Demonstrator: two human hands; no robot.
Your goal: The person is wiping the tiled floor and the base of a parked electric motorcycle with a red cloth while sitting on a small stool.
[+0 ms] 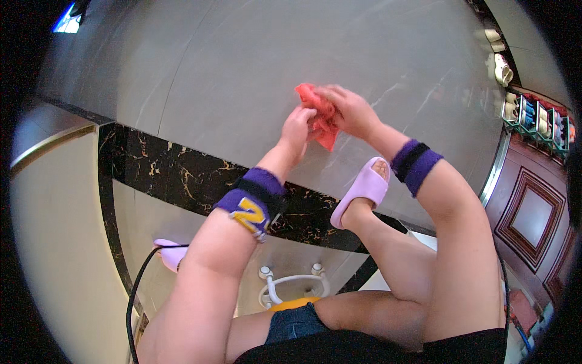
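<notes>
A crumpled, thin red piece that looks like a plastic bag (328, 138) is between my two hands above the grey floor. On its left side, the fingers of my left hand (296, 128) are pinched on it. My right hand (351, 112) is closed over its upper right part, with the fingers slightly blurred. One pointed end of the red piece hangs below my hands, and another pokes out at the top. Its middle is partly hidden by my fingers. Purple wristbands (418, 164) circle both my forearms.
Grey tiled floor (230, 67) lies ahead, crossed by a dark veined stone strip (151, 151). My feet wear lilac slippers (367, 187). Beneath me is a low stool with a white wheeled frame (297, 279). At the right are a shoe rack (539, 124) and a brown panelled door (524, 212).
</notes>
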